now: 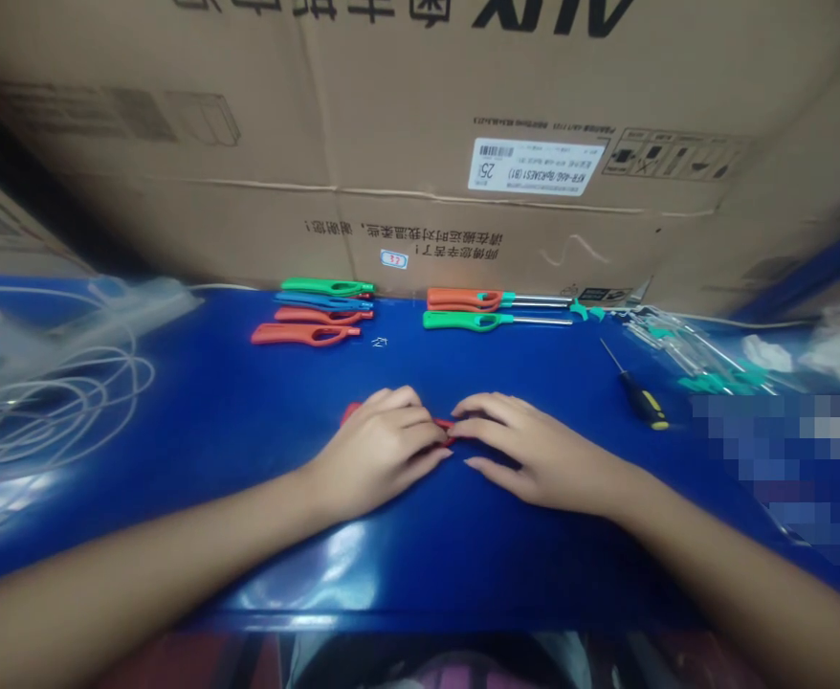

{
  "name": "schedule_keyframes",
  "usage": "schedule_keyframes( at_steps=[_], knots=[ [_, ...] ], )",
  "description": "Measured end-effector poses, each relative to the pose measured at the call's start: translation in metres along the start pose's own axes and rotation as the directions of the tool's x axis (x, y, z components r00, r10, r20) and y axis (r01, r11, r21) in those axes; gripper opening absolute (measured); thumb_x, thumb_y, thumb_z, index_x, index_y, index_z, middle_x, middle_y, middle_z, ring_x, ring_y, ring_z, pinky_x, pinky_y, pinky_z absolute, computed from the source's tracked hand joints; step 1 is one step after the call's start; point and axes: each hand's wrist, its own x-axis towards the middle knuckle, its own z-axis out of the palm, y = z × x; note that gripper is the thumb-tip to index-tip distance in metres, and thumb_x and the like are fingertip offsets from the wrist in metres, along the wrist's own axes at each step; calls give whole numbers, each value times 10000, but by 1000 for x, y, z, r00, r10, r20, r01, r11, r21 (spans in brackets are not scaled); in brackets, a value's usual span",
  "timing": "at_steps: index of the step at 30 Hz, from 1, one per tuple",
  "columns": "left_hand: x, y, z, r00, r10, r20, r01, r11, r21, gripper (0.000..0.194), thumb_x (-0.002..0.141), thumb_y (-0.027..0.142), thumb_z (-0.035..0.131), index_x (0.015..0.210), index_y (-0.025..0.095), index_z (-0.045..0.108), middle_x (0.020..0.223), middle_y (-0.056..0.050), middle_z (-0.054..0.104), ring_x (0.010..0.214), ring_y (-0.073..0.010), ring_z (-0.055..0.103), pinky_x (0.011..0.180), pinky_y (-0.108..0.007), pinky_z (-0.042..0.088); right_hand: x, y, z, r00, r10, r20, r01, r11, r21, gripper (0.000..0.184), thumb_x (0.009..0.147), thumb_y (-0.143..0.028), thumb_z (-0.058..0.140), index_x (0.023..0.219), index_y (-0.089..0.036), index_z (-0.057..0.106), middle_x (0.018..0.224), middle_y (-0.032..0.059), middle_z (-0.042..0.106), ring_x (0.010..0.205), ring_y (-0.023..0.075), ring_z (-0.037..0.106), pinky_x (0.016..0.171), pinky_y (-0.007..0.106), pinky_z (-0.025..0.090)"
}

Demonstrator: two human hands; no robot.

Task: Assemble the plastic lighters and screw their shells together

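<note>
Head view: A person's left hand (384,440) closed its fingers over a red handle (349,414), pinning it low at the middle of a blue table (248,536). The right hand (535,450) met the handle's far end with bent fingers, thumb parted from them; whether they pinched it, one could not tell. Beyond lay a green handle (312,286) among blue and red ones, with an orange lighter (463,300) and a green lighter (455,321) beside them. A screwdriver (642,400) rested on the right, near clear bags.
</note>
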Motion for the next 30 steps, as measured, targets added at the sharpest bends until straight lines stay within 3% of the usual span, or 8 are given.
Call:
schedule_keyframes(
  at_steps=[3,6,11,17,25,30],
  knots=[
    [-3,0,5,998,43,-45,-47,996,-76,203,999,357,568,1098,237,697,1057,-39,738,1003,-208,602,856,-370,472,-2,6,0,999,-9,31,9,1000,-11,189,988,-342,569,1127,-220,610,1288,105,574,1190,244,553,1005,432,477],
    [-4,-9,3,996,16,-84,-26,993,-116,339,959,381,637,1271,250,623,1252,-60,676,1153,-225,576,1003,-392,471,-5,16,-5,999,15,36,-14,1000,-11,175,963,-381,610,950,-206,613,1229,95,574,1135,238,564,962,412,479],
    [-2,-26,7,992,-65,-106,43,980,-193,505,945,369,659,1412,249,513,1377,-80,593,1280,-238,524,1107,-425,435,-9,23,-13,996,81,32,-84,992,91,196,932,-382,660,899,-200,593,1169,76,540,1005,190,569,882,337,480],
    [-1,-34,11,994,-101,-52,84,964,-253,426,976,283,603,1395,246,535,1266,-73,606,1181,-212,558,1038,-388,475,-10,18,-10,994,100,52,-103,992,72,138,946,-326,641,970,-206,577,1167,72,527,975,189,549,870,338,469],
    [-1,-33,9,993,-108,-38,95,962,-256,397,975,304,605,1361,228,554,1218,-71,621,1105,-209,588,999,-379,478,-8,15,-14,988,138,63,-139,990,9,97,991,-290,547,951,-203,535,1168,90,543,994,216,548,865,367,464],
    [-2,-33,10,986,-162,-44,147,959,-243,427,954,339,634,1357,224,553,1214,-68,644,1093,-221,602,984,-394,483,-6,16,-13,972,201,-121,-193,978,73,122,1024,-265,460,929,-205,506,982,54,585,856,179,551,777,317,445]
  ],
)
